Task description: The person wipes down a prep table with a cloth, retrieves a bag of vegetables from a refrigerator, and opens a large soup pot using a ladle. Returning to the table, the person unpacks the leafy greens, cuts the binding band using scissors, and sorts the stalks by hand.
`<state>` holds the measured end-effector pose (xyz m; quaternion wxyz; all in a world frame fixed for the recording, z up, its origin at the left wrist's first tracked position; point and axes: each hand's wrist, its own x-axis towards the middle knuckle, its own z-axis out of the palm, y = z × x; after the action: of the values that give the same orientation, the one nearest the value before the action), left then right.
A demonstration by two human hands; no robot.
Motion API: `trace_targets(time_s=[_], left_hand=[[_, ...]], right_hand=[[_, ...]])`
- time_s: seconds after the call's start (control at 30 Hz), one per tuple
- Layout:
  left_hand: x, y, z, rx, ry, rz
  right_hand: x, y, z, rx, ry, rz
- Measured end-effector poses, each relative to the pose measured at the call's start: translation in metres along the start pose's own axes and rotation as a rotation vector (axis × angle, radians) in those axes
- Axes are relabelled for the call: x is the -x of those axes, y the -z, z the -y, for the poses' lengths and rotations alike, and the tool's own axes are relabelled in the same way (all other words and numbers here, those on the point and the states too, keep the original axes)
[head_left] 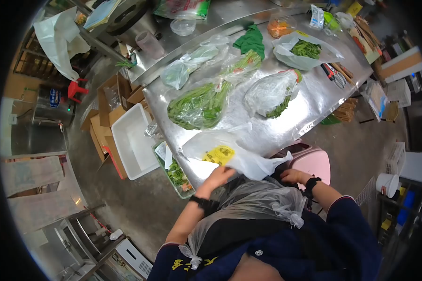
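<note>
A white plastic bag (248, 157) with a yellow print lies flat at the near edge of the steel table, its handle end hanging over towards me. My left hand (222, 176) is at the bag's near edge, fingers closed on the plastic. To the right, my right hand (293, 176) is closed just beside the hanging end of the bag, above a pink bin (312, 166); what its fingers hold is hidden. Beyond the bag lie a clear bag of leafy greens (199, 107) and a whitish bag of greens (271, 93).
Across the steel table (173, 140) are an open bag of green vegetables (307, 48), a green cloth (250, 40), red-handled scissors (333, 75) and a tub of orange food (281, 25). A white tub (135, 143) and a green crate (176, 175) stand at the left.
</note>
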<state>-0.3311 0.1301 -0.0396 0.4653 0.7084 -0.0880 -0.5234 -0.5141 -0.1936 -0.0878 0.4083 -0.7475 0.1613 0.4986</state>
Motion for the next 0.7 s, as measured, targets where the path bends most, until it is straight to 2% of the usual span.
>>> trace_targets(time_s=[0.03, 0.1, 0.17, 0.2, 0.23, 0.3, 0.33, 0.37, 0.43, 0.47, 0.5, 0.53, 0.57, 0.63, 0.67, 0.7], left_hand=[[-0.028, 0.006, 0.014, -0.113, -0.005, -0.052], [-0.052, 0.027, 0.003, -0.018, -0.072, -0.330], [-0.042, 0.034, -0.026, 0.376, -0.151, -0.566], [-0.036, 0.036, -0.025, 0.357, -0.188, -0.572], [-0.028, 0.038, -0.021, 0.339, -0.222, -0.575], [-0.012, 0.032, -0.008, 0.352, -0.166, -0.595], [0.001, 0.027, -0.002, 0.360, -0.113, -0.551], [0.016, 0.021, 0.007, 0.366, -0.056, -0.515], [0.037, 0.012, 0.041, 0.237, 0.059, -0.145], [0.044, 0.003, 0.064, 0.083, 0.042, -0.016], [0.049, -0.011, 0.089, -0.067, 0.024, 0.102], [0.058, -0.030, 0.102, -0.137, 0.025, 0.055], [0.060, -0.043, 0.113, -0.208, 0.025, 0.004], [0.052, -0.054, 0.129, -0.286, 0.110, -0.108], [0.048, -0.056, 0.134, -0.375, 0.199, -0.207], [0.048, -0.054, 0.128, -0.355, 0.223, -0.239]], right_hand=[[-0.012, -0.016, -0.009, 0.187, 0.075, -0.013], [-0.004, -0.027, -0.002, 0.273, 0.007, -0.064], [0.007, -0.030, 0.006, 0.357, 0.000, -0.055], [0.013, -0.032, 0.005, 0.447, 0.006, -0.043], [0.007, -0.041, -0.007, 0.302, 0.074, -0.150], [0.015, -0.050, -0.017, -0.058, 0.165, -0.410], [0.011, -0.051, -0.027, -0.304, 0.145, -0.363], [0.024, -0.060, -0.031, -0.340, 0.092, -0.375], [0.048, -0.053, -0.016, -0.124, 0.306, 0.075], [0.068, -0.045, 0.002, -0.130, 0.300, 0.075], [0.094, -0.033, 0.026, -0.345, -0.042, -0.034], [0.104, -0.024, 0.038, -0.543, -0.387, -0.140], [0.097, -0.018, 0.027, -0.529, -0.384, -0.130], [0.078, 0.002, -0.004, 0.021, -0.251, -0.271], [0.066, 0.011, -0.008, 0.063, -0.247, -0.252], [0.059, 0.016, -0.007, 0.134, -0.162, -0.390]])
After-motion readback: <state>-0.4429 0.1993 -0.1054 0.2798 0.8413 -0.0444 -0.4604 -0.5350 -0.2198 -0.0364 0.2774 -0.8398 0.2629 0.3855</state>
